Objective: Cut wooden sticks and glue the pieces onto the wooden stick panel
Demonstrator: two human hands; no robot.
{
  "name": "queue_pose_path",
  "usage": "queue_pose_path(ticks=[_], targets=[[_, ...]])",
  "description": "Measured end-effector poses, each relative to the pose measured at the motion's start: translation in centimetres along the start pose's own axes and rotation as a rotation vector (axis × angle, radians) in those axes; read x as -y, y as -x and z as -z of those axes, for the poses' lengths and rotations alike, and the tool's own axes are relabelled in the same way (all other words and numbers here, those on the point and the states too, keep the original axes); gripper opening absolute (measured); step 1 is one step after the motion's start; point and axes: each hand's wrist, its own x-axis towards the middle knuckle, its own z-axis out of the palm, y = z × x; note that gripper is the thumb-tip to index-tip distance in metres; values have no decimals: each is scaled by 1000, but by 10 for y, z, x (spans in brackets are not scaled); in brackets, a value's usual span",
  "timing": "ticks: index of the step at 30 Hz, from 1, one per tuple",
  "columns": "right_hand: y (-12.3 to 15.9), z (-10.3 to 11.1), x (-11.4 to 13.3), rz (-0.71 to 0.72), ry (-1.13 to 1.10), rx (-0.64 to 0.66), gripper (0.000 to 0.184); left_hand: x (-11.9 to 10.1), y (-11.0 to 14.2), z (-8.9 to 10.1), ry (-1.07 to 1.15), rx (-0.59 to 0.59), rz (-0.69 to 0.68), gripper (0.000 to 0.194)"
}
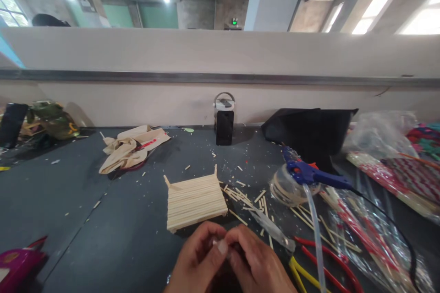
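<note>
My left hand (197,258) and my right hand (259,263) meet at the bottom middle of the head view, fingers curled and pinched together around a small pale item that I cannot make out. Just beyond them lies a flat raft of pale wooden sticks (195,199) glued side by side on the dark table (85,201). Loose sticks and offcuts (247,197) are scattered to its right. A blue glue gun (314,175) rests on a clear roll of tape (287,188), with a clear glue stick trailing from it.
Red-and-yellow-handled pliers (319,265) lie at the right. Clear bags of sticks (374,233) fill the right side. A beige cloth (132,149), a black phone on a stand (224,126), a black tray (309,130) and a magenta object (17,263) also sit on the table.
</note>
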Motion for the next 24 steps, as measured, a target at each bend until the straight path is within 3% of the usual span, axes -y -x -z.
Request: queue_pose_path(ticks=[5,11,16,20,24], targets=[[6,-3,-9,-37,-101,28,11,-6,5,1,-192,-187,-143,35],[7,-7,-7,13,-163,-35,6,-13,7,6,-363,-269,-227,25],[4,-8,-3,1,-172,-117,19,-14,7,6,-336,-246,-190,22],[-4,-1,8,-19,-196,-37,17,-19,9,5,-310,-221,-221,22],[9,18,11,18,-148,-101,14,-23,9,5,-199,-260,-190,25]])
